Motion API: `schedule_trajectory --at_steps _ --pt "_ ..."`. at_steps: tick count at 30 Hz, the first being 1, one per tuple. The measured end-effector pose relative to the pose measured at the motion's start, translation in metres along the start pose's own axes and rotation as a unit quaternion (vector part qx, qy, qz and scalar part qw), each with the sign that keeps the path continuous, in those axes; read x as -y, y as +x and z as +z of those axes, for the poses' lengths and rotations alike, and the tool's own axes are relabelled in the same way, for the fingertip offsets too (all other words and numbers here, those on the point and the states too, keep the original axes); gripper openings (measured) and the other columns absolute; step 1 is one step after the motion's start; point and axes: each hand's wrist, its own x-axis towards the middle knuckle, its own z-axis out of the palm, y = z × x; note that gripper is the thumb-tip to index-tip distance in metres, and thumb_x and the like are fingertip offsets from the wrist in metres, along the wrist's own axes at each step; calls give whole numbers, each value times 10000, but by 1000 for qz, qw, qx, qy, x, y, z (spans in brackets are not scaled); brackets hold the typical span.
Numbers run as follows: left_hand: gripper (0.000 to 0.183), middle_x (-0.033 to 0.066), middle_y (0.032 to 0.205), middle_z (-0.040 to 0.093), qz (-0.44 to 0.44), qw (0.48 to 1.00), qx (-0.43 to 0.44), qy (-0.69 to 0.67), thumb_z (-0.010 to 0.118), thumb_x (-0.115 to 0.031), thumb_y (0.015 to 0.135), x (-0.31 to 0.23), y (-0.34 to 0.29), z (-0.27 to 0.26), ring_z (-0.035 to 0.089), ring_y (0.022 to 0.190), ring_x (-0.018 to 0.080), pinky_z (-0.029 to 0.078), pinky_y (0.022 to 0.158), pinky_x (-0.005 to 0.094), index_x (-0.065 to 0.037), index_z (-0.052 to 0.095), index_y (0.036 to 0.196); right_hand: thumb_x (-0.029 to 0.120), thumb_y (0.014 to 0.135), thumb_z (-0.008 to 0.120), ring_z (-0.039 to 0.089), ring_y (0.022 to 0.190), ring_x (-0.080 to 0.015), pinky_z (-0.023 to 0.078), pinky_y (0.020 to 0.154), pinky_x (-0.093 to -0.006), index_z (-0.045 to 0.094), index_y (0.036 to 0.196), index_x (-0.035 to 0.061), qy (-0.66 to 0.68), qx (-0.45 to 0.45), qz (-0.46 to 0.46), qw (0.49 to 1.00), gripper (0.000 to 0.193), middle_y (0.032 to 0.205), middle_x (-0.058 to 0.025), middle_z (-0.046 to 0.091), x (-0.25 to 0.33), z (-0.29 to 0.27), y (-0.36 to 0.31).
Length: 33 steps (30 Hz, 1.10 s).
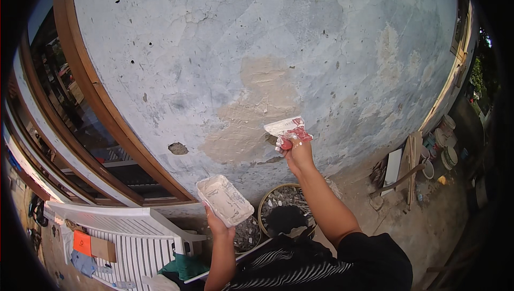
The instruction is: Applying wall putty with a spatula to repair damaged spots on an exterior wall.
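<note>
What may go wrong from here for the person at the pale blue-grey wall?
The white-smeared rectangular tray, held only by the left hand, might tip or slip. The red, white-smeared flat scraper in the right hand might gouge the beige patch. The round, rubble-filled container below could become a tripping hazard.

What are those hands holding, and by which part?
The left hand holds a whitish rectangular tray by its lower left side; the right hand grips a red scraper, smeared white, by its handle.
</note>
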Motion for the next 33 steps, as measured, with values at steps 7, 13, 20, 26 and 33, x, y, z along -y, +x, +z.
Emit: schedule_trajectory --at_steps 7,13,20,26,33 --pt "575 94 1304 504 3 1000 9 4 310 -510 966 1 0 7 518 1155 281 419 980 423 -94 392 1355 51 927 431 585 767 -198 527 658 -357 498 1017 2 15 -5 26 1000 122 901 -95 572 -3 64 43" --pt "576 88 1318 493 5 1000 12 -9 296 -511 968 -5 0 0 510 1166 282 414 988 427 -102 382 1364 54 919 418 587 768 -205 521 660 -365 525 987 -5 58 42 12 997 140 908 -102 584 43 81 17" --pt "573 87 1327 486 11 1000 -3 2 292 -509 970 -7 -1 -1 508 1171 282 415 989 428 -108 376 1369 32 894 430 591 759 -190 526 645 -361 545 1018 23 25 1 45 999 169 915 -89 591 -14 30 -14" --pt "567 84 1314 499 11 1000 3 -6 294 -512 968 -10 2 -1 519 1157 284 420 983 435 -115 387 1362 40 902 451 591 735 -190 538 616 -337 525 1009 20 -3 12 42 999 132 919 -87 573 -37 66 20" --pt "568 86 1320 495 16 1000 0 -11 296 -513 967 -12 1 -3 513 1165 289 413 990 438 -115 387 1362 78 922 435 583 760 -221 545 698 -367 487 895 -19 72 -32 86 993 114 877 -133 550 -9 105 44"
